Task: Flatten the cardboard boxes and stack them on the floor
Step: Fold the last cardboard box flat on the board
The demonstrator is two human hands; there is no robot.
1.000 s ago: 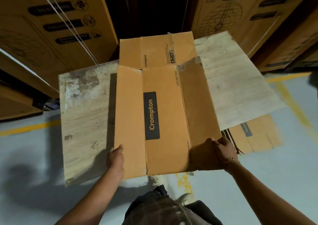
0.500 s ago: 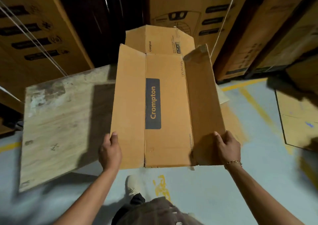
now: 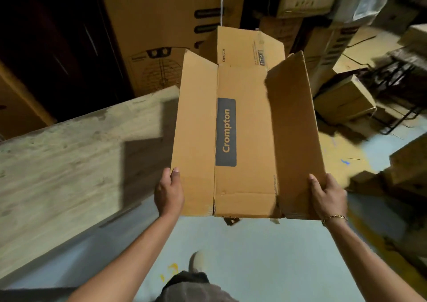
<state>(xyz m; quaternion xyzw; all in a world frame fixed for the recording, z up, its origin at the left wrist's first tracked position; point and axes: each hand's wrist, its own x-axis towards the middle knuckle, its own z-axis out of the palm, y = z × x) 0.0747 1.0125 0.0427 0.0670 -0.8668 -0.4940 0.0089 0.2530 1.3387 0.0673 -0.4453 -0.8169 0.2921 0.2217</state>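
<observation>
A brown cardboard box (image 3: 245,186) with a dark "Crompton" label is held in the air in front of me, partly unfolded. Its left panel lies nearly flat while the right panel stands up at an angle. My left hand (image 3: 168,192) grips the lower left edge, thumb on top. My right hand (image 3: 328,194), with a bracelet at the wrist, holds the lower right panel from outside. A flat piece of cardboard (image 3: 337,156) lies on the floor to the right, partly hidden behind the held box.
A worn wooden board (image 3: 64,161) sits to the left, just off the box. Tall printed cartons (image 3: 159,24) stand behind. Stacked and tumbled boxes (image 3: 344,98) and a black metal frame (image 3: 402,98) crowd the right. The pale floor (image 3: 254,255) lies below, with my shoe (image 3: 196,260) on it.
The box has been lifted off the wooden board and carried to the right. The view has swung right, bringing the pile of boxes into sight. Both hands keep their hold.
</observation>
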